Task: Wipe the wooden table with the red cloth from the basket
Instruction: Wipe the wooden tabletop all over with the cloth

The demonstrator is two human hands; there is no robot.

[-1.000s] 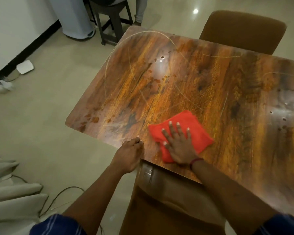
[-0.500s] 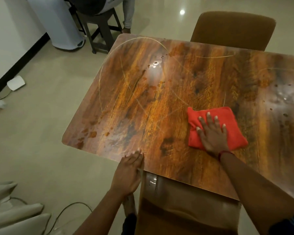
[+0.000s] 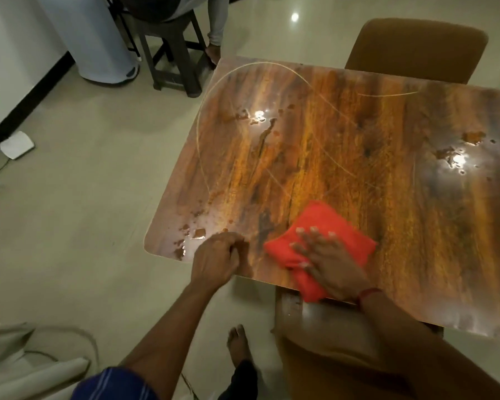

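Wet patches (image 3: pixel 195 236) glinting at the near left corner of the glossy, streaked brown wooden bench (image 3: pixel 344 157), well left of the cloth. Left hand (image 3: pixel 218 259) braced on the near edge just right of that corner, fingers curled loosely under and pinching nothing. Just right of it, folded red cloth (image 3: pixel 326 226) lying flat near the front edge, one corner hanging a little past the edge over a tan padded chair (image 3: pixel 324 342) tucked below. Right hand (image 3: pixel 328 262) pressed palm down on the cloth, fingers spread wide and flat, red thread band (image 3: pixel 368 293) at the wrist. Farther along, more shining droplets (image 3: pixel 456 157) pooled toward the right end, a second tan chair (image 3: pixel 416 47) pushed in at the far side.

Wiping in hand and, by the look of the remaining wet spots, far from finished. Best done with the palm kept flat and the weight spread evenly, long overlapping passes along the grain, first left into the corner puddle, then out to the far and right patches. Worth keeping the cloth fully on the surface, not trailing off the edge, and turning it to a dry face once soaked. Left hand well placed for balance, though due to lift clear as the cloth sweeps through the corner.

No brand, label or readable writing visible on cloth, bench or chairs. Basket out of view.
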